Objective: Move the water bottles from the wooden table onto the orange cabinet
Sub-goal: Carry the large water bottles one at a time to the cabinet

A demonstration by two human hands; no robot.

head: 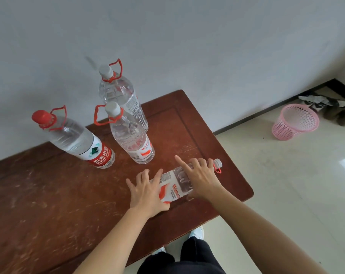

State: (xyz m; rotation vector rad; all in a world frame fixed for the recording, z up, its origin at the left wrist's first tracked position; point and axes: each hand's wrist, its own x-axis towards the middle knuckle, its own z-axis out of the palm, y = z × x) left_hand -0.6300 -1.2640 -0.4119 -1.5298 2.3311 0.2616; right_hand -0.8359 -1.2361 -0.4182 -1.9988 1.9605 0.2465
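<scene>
Head view: lying bottle (176, 185) sits under left hand (146, 192) and right hand (201, 177).

Three upright bottles crowd the back of the desk (49, 194): the red-capped bottle (74, 139) at left, the middle white-capped bottle (131, 135) near it, and the rear white-capped bottle (122, 95) just behind that, close to the wall (187, 46). Only narrow gaps part them. The desk's left front is open wood. The lying bottle (177, 184) sits near the right front corner, with open floor (276, 184) past the edge and a pink basket (295, 121) well apart.
</scene>
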